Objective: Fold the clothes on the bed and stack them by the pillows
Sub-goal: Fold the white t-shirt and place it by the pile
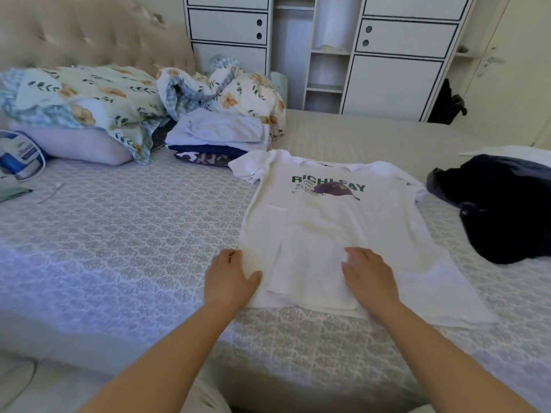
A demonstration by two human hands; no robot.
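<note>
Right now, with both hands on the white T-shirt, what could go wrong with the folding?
The left sleeve of the white T-shirt lies close to the folded stack, so it might drag it. The left hand and right hand press only the hem; the chest may wrinkle. The dark garment lies near.
</note>
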